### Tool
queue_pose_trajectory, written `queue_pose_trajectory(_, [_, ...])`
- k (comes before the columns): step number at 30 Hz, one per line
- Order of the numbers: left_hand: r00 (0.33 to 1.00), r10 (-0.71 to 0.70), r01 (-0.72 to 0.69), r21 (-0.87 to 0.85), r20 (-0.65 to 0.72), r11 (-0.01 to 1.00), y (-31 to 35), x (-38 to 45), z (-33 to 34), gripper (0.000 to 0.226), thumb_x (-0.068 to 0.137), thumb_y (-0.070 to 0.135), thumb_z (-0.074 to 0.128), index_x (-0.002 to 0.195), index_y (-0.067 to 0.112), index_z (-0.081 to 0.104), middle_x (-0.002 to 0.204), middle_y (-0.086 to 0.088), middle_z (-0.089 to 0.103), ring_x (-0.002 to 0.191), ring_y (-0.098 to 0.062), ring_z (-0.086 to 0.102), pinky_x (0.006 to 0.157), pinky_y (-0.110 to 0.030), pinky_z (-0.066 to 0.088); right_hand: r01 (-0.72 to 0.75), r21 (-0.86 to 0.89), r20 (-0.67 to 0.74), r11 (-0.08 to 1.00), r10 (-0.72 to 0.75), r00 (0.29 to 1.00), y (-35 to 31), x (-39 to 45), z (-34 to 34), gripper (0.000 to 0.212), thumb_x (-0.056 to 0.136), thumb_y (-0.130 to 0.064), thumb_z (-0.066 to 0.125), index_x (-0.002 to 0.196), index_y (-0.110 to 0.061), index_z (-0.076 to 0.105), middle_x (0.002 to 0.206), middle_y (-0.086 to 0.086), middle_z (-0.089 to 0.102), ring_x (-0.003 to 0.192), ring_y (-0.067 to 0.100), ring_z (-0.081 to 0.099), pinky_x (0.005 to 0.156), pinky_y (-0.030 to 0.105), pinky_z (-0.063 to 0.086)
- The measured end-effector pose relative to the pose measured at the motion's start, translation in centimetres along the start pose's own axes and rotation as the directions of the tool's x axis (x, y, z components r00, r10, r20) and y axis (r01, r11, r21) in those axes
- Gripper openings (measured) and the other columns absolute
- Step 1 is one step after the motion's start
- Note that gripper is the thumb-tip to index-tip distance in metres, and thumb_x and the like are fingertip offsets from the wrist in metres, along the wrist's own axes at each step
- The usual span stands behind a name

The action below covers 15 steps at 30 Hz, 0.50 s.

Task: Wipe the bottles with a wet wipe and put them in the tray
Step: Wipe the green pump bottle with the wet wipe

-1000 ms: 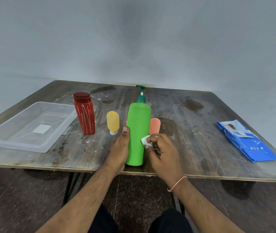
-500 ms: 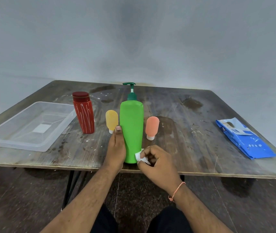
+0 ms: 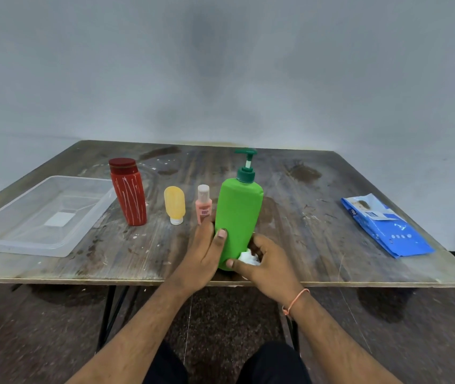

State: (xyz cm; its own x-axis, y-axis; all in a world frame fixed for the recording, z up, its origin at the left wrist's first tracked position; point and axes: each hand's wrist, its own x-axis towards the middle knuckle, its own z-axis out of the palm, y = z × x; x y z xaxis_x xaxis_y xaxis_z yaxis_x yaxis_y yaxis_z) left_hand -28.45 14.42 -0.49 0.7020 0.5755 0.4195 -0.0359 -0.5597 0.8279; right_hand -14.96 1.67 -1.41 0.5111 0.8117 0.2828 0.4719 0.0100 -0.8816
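Note:
A tall green pump bottle (image 3: 238,214) stands near the table's front edge, tilted slightly right. My left hand (image 3: 204,253) grips its lower left side. My right hand (image 3: 268,261) presses a crumpled white wet wipe (image 3: 249,257) against the bottle's base on the right. Behind stand a red bottle (image 3: 129,192), a small yellow bottle (image 3: 175,205) upside down on its cap, and a small pink bottle (image 3: 203,203), partly hidden by my left hand. The clear plastic tray (image 3: 41,245) lies at the left with nothing in it.
A blue pack of wet wipes (image 3: 387,225) lies at the table's right side. The wooden table (image 3: 317,217) is stained and its front edge runs just below my hands. A grey wall stands behind the table.
The green bottle has shifted to the right and tilted, uncovering the pink bottle on its left. My right hand with the wipe has moved down around the bottle's base.

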Motion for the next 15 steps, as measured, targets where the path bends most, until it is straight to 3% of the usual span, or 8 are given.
queue_pose_trajectory(2, [0.998, 0.05, -0.054, 0.168, 0.031, 0.984, -1.0, 0.4, 0.2, 0.039, 0.11, 0.046, 0.042, 0.145, 0.031, 0.047, 0.128, 0.009, 0.058, 0.121, -0.013, 0.054, 0.101, -0.045, 0.05, -0.009, -0.055, -0.024, 0.998, 0.007, 1.0, 0.7, 0.1, -1.6, 0.049, 0.073, -0.038, 0.093, 0.117, -0.031, 0.074, 0.103, -0.008, 0.076, 0.089, 0.011, 0.071, 0.08, 0.034, 0.06])
queue_pose_trajectory(5, [0.985, 0.024, -0.061, 0.216, 0.168, 0.975, -0.9, 0.9, 0.6, 0.044, 0.106, 0.028, 0.06, 0.147, 0.031, 0.046, 0.131, 0.02, 0.056, 0.121, 0.007, 0.053, 0.098, -0.02, 0.048, -0.015, -0.073, -0.031, 0.997, 0.012, 0.999, 1.6, 0.5, -4.2, 0.048, 0.074, -0.041, 0.09, 0.118, -0.032, 0.073, 0.109, -0.006, 0.076, 0.094, 0.01, 0.072, 0.085, 0.034, 0.06])
queue_pose_trajectory(8, [0.97, 0.012, -0.071, 0.235, 0.244, 0.969, -1.0, 1.7, 2.0, 0.048, 0.102, 0.025, 0.066, 0.147, 0.027, 0.049, 0.132, 0.015, 0.062, 0.119, 0.002, 0.06, 0.098, -0.024, 0.053, -0.024, -0.126, -0.022, 0.992, 0.021, 1.0, 2.5, 1.0, -6.8, 0.039, 0.081, -0.026, 0.092, 0.112, -0.037, 0.072, 0.108, -0.002, 0.074, 0.09, -0.002, 0.068, 0.081, 0.018, 0.054])
queue_pose_trajectory(9, [0.973, -0.003, -0.055, 0.245, 0.231, 0.968, -0.9, 2.1, 2.7, 0.049, 0.101, 0.027, 0.068, 0.146, 0.026, 0.051, 0.132, 0.014, 0.065, 0.116, 0.001, 0.063, 0.097, -0.027, 0.054, -0.024, -0.156, -0.039, 0.987, 0.018, 0.999, 2.9, 1.2, -7.5, 0.039, 0.082, -0.024, 0.092, 0.112, -0.037, 0.071, 0.106, 0.0, 0.073, 0.087, -0.003, 0.066, 0.077, 0.014, 0.051])
queue_pose_trajectory(12, [0.989, -0.047, 0.016, 0.212, 0.141, 0.977, 0.0, 3.3, 5.2, 0.049, 0.094, 0.029, 0.075, 0.141, 0.029, 0.059, 0.122, 0.016, 0.072, 0.097, 0.003, 0.07, 0.086, -0.028, 0.056, -0.037, -0.186, -0.092, 0.982, 0.02, 0.996, 4.3, 2.0, -9.3, 0.04, 0.081, -0.031, 0.093, 0.114, -0.038, 0.073, 0.104, 0.005, 0.073, 0.089, 0.009, 0.069, 0.08, 0.03, 0.056])
queue_pose_trajectory(15, [0.993, -0.104, 0.093, 0.177, 0.058, 0.98, 0.6, 4.2, 7.4, 0.041, 0.092, 0.031, 0.077, 0.131, 0.033, 0.066, 0.103, 0.016, 0.077, 0.089, 0.003, 0.071, 0.086, -0.03, 0.059, -0.041, -0.197, -0.101, 0.98, 0.021, 0.995, 5.4, 2.7, -10.2, 0.04, 0.084, -0.023, 0.091, 0.118, -0.033, 0.074, 0.106, 0.003, 0.075, 0.086, -0.001, 0.067, 0.075, 0.014, 0.05])
